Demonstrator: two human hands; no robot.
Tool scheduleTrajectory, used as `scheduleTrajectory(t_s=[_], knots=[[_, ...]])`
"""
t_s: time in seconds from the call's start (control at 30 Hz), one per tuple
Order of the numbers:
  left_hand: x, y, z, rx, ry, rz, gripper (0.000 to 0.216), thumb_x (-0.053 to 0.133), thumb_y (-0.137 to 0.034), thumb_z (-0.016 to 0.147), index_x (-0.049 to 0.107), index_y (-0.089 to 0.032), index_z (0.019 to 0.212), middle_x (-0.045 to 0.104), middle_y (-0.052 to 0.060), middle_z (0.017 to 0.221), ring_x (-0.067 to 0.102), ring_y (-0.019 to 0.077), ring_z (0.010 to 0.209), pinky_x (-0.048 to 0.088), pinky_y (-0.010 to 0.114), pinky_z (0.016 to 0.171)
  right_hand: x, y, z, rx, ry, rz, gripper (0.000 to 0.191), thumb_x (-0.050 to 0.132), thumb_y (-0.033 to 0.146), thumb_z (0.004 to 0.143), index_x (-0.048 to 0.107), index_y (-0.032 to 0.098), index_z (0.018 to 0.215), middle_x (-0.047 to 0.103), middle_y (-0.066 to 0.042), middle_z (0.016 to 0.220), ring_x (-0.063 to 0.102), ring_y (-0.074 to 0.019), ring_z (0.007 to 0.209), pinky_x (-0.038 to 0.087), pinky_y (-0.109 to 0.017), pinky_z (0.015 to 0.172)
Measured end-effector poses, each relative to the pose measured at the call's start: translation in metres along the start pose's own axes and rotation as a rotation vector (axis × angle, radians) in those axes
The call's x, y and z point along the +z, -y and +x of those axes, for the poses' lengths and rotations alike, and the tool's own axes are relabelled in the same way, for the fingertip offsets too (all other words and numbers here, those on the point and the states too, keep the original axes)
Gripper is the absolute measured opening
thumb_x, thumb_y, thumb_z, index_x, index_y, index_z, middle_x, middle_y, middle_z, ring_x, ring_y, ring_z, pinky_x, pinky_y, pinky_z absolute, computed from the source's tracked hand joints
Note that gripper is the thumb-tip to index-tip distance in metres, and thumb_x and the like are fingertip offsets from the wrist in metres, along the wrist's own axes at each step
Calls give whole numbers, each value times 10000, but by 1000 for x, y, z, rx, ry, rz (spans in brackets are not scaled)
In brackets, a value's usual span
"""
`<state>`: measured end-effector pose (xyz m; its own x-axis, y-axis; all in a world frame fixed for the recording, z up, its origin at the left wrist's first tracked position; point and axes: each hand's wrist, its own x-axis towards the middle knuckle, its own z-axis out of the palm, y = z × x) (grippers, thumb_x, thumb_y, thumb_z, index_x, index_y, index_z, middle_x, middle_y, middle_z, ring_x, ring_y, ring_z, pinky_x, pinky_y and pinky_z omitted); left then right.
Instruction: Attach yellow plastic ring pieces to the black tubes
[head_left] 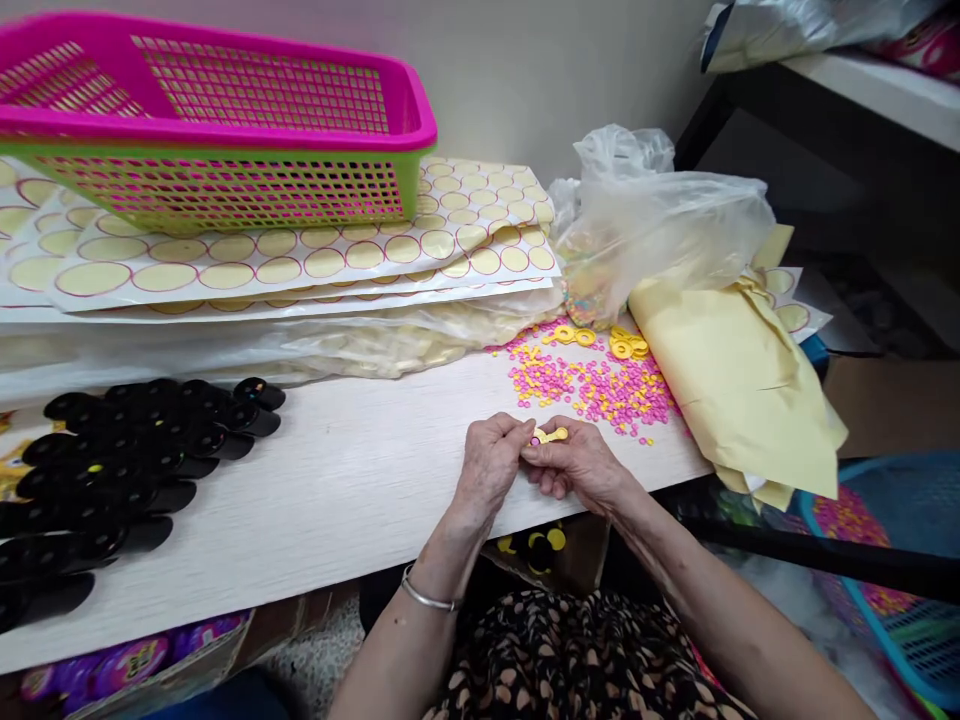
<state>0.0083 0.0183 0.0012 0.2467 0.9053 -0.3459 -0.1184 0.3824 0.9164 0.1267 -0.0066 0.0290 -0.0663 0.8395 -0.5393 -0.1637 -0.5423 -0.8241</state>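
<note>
My left hand [491,462] and my right hand [577,466] meet at the table's front edge, fingertips together on a small yellow plastic piece [553,435]. Both hands pinch it just above the white table [337,480]. Just beyond the hands lies a scatter of small pink and yellow beads [592,385]. A few yellow ring pieces [628,346] rest at the far edge of that scatter. A silver bangle sits on my left wrist.
Black plastic pieces [127,460] lie in overlapping rows at the left. Sticker sheets with yellow circles [300,255] are stacked at the back under a pink and green basket [202,120]. A clear plastic bag [652,220], yellow paper [742,390] and a blue basket [892,560] are at the right.
</note>
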Motion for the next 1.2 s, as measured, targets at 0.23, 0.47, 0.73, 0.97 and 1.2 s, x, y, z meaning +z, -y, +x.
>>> scheduleTrajectory(t_s=[0.23, 0.47, 0.73, 0.97, 1.2], knots=[[1, -4, 4, -66, -25, 24, 289, 680, -401, 636, 579, -141, 563, 555, 5, 424, 495, 129, 391, 340, 245, 412, -2, -2, 0, -36, -8, -21, 304, 751, 316, 577, 512, 167, 691, 601, 29, 471, 484, -81, 302, 326, -152, 258], [-2, -4, 0, 38, -22, 133, 350, 615, -468, 694, 603, -144, 562, 537, -1, 439, 464, 107, 445, 325, 232, 450, -1, -9, 0, -88, 0, 16, 395, 765, 386, 567, 486, 171, 746, 587, 43, 478, 500, -84, 317, 359, -153, 278], [-6, -9, -6, 123, 38, 203, 431, 554, -525, 737, 628, -118, 613, 500, -11, 489, 424, 91, 481, 315, 215, 470, -6, -22, -12, -250, -64, 9, 455, 677, 462, 688, 481, 181, 987, 575, 57, 561, 471, -57, 341, 330, -143, 298], [-13, -13, -19, 244, 221, 313, 282, 715, -363, 620, 681, -149, 800, 611, 21, 764, 516, 125, 671, 381, 219, 589, -11, -26, -7, -340, -119, 8, 308, 651, 459, 703, 590, 159, 741, 501, 49, 464, 377, -46, 320, 244, -167, 293], [-2, -11, -36, 496, 23, 476, 148, 726, -258, 617, 693, -201, 749, 632, 30, 749, 508, 176, 802, 397, 292, 760, -25, -18, -30, -412, 25, -49, 285, 668, 388, 731, 682, 209, 952, 636, -24, 852, 561, -106, 654, 466, -214, 552]])
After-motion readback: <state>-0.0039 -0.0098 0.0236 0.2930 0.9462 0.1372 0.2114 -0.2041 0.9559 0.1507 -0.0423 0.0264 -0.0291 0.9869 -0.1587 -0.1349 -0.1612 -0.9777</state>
